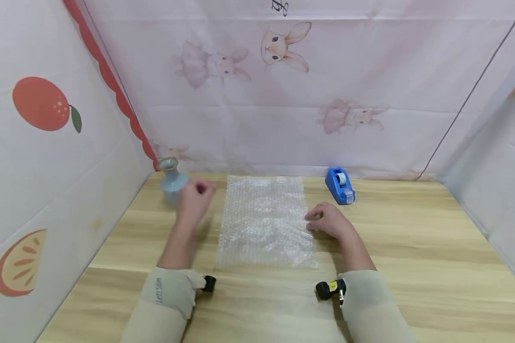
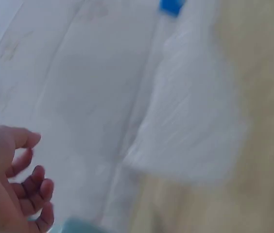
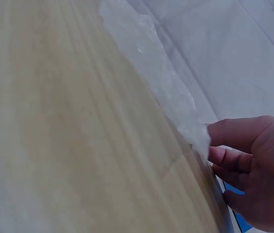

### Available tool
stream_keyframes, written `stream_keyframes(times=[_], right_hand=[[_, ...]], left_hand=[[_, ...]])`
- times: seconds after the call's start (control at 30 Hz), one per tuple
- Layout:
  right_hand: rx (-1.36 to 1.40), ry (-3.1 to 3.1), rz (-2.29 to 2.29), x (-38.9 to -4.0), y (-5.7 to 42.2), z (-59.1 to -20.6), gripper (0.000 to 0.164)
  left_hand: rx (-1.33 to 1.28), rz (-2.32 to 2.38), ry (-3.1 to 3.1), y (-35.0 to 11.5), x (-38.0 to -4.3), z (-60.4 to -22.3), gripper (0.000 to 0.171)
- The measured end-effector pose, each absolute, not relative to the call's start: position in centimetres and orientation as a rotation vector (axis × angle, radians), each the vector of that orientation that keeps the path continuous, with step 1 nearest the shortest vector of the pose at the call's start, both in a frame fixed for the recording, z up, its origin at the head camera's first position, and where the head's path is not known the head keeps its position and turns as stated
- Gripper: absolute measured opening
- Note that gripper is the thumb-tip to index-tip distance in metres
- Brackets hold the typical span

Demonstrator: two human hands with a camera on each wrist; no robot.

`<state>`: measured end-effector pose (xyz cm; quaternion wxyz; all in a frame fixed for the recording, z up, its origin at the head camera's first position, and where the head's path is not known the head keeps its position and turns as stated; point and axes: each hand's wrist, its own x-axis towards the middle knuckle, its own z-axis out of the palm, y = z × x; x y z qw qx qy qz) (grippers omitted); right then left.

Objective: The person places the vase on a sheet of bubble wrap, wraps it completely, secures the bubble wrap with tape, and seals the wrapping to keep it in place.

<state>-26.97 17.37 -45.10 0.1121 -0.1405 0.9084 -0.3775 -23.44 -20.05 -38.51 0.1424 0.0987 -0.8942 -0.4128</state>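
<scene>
A sheet of clear bubble wrap (image 1: 263,221) lies flat on the table. My right hand (image 1: 332,221) is at its right edge, the thumb and fingers apart and the fingertips touching the rim; the right wrist view shows that hand (image 3: 258,165) beside the wrap's edge (image 3: 176,107). My left hand (image 1: 194,202) hovers left of the sheet, in front of a pale blue vase (image 1: 171,178) and hiding part of it. In the left wrist view the left hand (image 2: 18,179) has loosely curled fingers and holds nothing. The vase stands upright at the back left.
A blue tape dispenser (image 1: 340,186) with a roll of clear tape stands behind the right hand. The wooden table (image 1: 433,252) is bounded by a printed cloth (image 1: 262,128) at the back and by cloth walls at both sides.
</scene>
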Motion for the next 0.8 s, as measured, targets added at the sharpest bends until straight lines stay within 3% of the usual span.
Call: stream_keyframes(times=[0.07,0.2,0.37,0.47,0.6,0.8], right_hand=[[-0.418,2.671,-1.106,-27.1,17.5,-44.9,0.023],[-0.457,2.679,-1.104,-27.2,18.0,-44.9,0.021],[-0.464,2.658,-1.126,-27.1,18.3,-45.4,0.019],[-0.447,2.652,-1.134,-27.1,18.4,-45.7,0.019],[-0.447,2.65,-1.14,-27.0,18.3,-45.8,0.019],[-0.418,2.652,-1.154,-27.1,18.1,-45.6,0.018]], left_hand=[[0.469,-1.239,-2.438,-22.2,-23.6,-37.3,0.028],[0.686,-1.235,-2.221,-25.3,-24.3,-36.1,0.052],[0.69,-1.251,-2.128,-26.7,-25.9,-36.6,0.09],[0.65,-1.224,-2.162,-27.1,-27.3,-37.0,0.099],[0.605,-1.154,-2.168,-27.5,-29.0,-37.3,0.089],[0.418,-1.052,-2.071,-27.7,-30.5,-37.5,0.04]])
